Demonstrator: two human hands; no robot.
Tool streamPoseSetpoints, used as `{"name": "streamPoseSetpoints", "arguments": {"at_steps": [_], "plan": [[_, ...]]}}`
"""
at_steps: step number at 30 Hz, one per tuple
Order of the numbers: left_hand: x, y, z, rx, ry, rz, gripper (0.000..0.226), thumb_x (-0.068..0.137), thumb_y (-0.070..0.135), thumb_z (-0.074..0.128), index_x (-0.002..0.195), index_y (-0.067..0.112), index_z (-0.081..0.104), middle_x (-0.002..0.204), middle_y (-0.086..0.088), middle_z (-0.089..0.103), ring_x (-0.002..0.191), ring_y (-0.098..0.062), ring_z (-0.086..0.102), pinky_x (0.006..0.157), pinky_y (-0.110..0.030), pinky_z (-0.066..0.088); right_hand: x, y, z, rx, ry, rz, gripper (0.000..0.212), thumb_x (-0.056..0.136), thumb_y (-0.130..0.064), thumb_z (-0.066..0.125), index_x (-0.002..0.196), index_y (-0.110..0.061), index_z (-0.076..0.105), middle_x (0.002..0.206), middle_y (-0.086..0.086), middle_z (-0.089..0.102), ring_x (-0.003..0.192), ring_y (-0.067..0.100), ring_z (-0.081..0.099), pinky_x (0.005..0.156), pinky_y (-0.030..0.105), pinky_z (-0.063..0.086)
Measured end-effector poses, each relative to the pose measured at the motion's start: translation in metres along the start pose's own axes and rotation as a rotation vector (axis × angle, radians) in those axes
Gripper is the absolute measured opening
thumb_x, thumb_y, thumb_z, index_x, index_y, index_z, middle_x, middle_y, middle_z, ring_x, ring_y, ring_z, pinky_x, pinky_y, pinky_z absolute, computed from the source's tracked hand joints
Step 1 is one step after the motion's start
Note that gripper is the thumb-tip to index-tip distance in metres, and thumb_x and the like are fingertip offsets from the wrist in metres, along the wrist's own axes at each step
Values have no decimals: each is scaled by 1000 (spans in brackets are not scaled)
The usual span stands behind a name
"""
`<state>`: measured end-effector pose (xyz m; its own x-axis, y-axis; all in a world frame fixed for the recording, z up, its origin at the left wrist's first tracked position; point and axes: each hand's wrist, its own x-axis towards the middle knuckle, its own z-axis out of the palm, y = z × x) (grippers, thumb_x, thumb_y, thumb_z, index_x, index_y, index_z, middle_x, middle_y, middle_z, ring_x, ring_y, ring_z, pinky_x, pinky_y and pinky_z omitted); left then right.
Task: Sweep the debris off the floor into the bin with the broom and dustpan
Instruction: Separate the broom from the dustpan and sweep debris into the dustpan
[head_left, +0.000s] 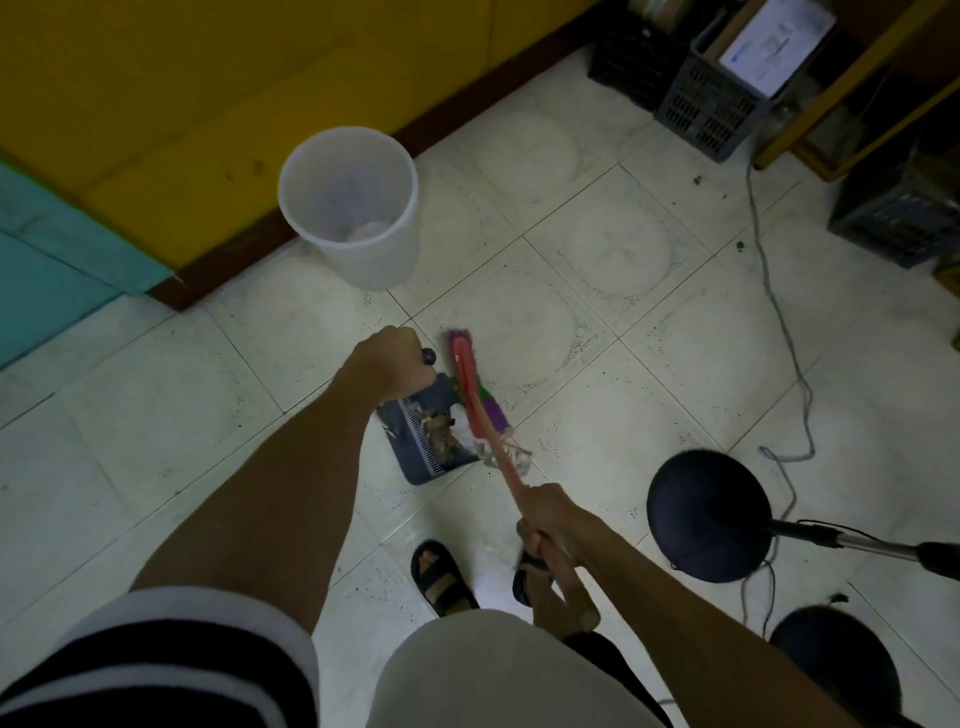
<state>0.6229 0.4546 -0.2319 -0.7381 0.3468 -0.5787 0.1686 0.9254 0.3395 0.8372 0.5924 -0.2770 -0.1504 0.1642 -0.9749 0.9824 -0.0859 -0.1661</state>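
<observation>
While my left hand (387, 369) grips the dustpan (413, 462), my right hand (550, 540) clutches the broom (469, 387); debris (441, 434) sits inside, bin (382, 257) at eleven o'clock.

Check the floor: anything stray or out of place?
Yes. Dark specks lie unswept far from the dustpan, beside a loose cord that snakes across the floor. Some scraps sit just off the pan's lip.

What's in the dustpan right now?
Brown debris and white scraps lie in the dustpan. The broom covers its right part, so anything beneath is hidden.
</observation>
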Motion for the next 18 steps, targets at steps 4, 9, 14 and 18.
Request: {"name": "streamPoseSetpoints", "arguments": {"at_steps": [4, 9, 14, 18], "plan": [[-8, -1, -2, -10, 5, 21, 33, 83, 13, 57, 55, 12, 39, 56, -4, 46, 51, -13, 44, 48, -23, 30, -3, -6, 26, 38, -42, 13, 21, 97, -16, 34, 80, -8, 43, 54, 7, 50, 32, 13, 38, 35, 17, 30], [-13, -7, 2, 17, -3, 10, 28, 81, 15, 58, 58, 11, 43, 59, -5, 48, 57, -19, 50, 52, -24, 35, -15, 1, 14, 78, -38, 28, 19, 98, -17, 36, 83, -8, 44, 54, 6, 46, 31, 11, 35, 32, 14, 27], [-24, -12, 7, -20, 2, -42, 24, 80, 15, 60, 64, 8, 45, 61, -7, 50, 58, -21, 51, 54, -24, 35, -34, -1, -39, -7, 4, -108, 32, 98, -24, 47, 71, -7, 48, 51, 9, 51, 33, 13, 40, 36, 15, 30], [-41, -21, 18, -34, -25, -145, 18, 83, 13, 60, 73, 6, 48, 64, -7, 50, 55, -15, 45, 54, -24, 34, -40, 4, -80, -128, 54, -234, 33, 98, -22, 46, 68, -9, 47, 62, 11, 51, 39, 13, 44, 37, 21, 34]]}}
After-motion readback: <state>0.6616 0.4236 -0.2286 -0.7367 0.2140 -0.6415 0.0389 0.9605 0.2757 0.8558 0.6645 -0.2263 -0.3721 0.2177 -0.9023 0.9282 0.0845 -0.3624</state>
